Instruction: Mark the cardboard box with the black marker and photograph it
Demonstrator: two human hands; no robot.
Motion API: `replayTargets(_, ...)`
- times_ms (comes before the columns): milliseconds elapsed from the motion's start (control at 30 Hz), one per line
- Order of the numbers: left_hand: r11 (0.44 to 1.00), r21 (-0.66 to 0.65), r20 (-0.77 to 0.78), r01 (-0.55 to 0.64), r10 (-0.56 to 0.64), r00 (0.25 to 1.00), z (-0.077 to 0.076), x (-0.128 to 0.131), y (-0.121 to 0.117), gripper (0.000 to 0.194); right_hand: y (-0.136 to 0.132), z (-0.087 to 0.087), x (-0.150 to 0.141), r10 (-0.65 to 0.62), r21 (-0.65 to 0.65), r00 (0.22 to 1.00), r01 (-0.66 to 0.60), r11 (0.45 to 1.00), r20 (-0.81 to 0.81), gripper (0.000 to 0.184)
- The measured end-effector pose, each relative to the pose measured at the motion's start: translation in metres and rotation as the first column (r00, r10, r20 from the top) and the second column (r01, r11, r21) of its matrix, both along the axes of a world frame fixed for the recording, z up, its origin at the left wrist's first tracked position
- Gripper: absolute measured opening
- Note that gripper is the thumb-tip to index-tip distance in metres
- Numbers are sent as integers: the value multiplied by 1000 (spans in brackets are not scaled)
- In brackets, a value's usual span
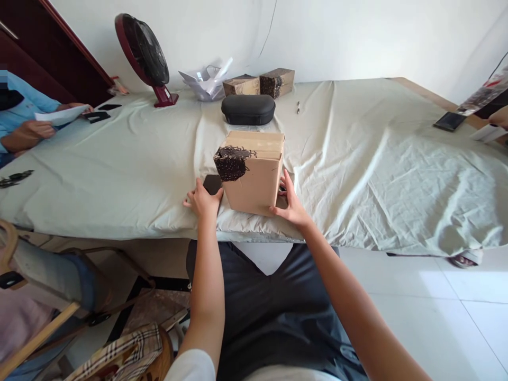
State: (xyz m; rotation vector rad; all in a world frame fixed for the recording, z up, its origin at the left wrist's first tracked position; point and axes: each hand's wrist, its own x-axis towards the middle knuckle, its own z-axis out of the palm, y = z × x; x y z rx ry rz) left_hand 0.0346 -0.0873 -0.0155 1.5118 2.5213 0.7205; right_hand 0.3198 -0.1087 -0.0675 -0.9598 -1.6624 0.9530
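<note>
A brown cardboard box (254, 174) with a black scribbled patch on one corner stands near the front edge of the cloth-covered table (377, 159). My left hand (203, 201) rests at the box's left side, fingers curled on a small dark flat object (212, 183). Against the box's right side my right hand (291, 203) lies with fingers stretched along the wall, over another dark item partly hidden behind it.
A black oval case (248, 109), two small cartons (259, 83), crumpled white paper (206, 82), a pen (298, 107) and a red fan (145, 53) sit at the back. At left, another person's hands (27, 132) hold a paper. A phone (449, 121) lies far right.
</note>
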Motion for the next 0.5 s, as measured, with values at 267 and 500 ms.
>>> replayTargets(267,840,494,38,222,-276,960,14,8,-33,56,-3,5,4,-5,-9,999,5,1000,-44,136)
replayTargets(500,700,600,129,388,-563,817,41,21,-47,75,-6,9,9,79,-60,987,-88,994,-143,133)
